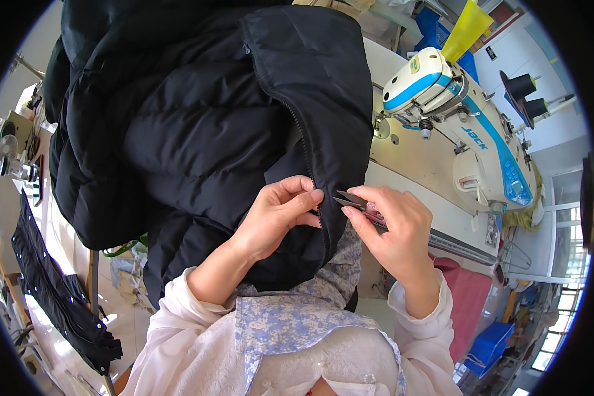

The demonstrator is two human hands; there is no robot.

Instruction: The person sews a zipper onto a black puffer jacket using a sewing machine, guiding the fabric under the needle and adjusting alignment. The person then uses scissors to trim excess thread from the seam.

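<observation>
A black quilted puffer jacket (198, 125) is draped over my lap and the table, its zipper edge (308, 158) running down the middle. My left hand (277, 214) pinches the jacket fabric beside the zipper. My right hand (393, 228) holds small thread snips (351, 200), whose blades point left at the zipper edge, close to my left fingertips.
A white and blue sewing machine (455, 125) stands on the table at the right, with a yellow cone (467, 30) and black thread cones (525, 96) behind it. A black strip with snaps (53, 290) lies at the left. Another machine (10, 155) sits at far left.
</observation>
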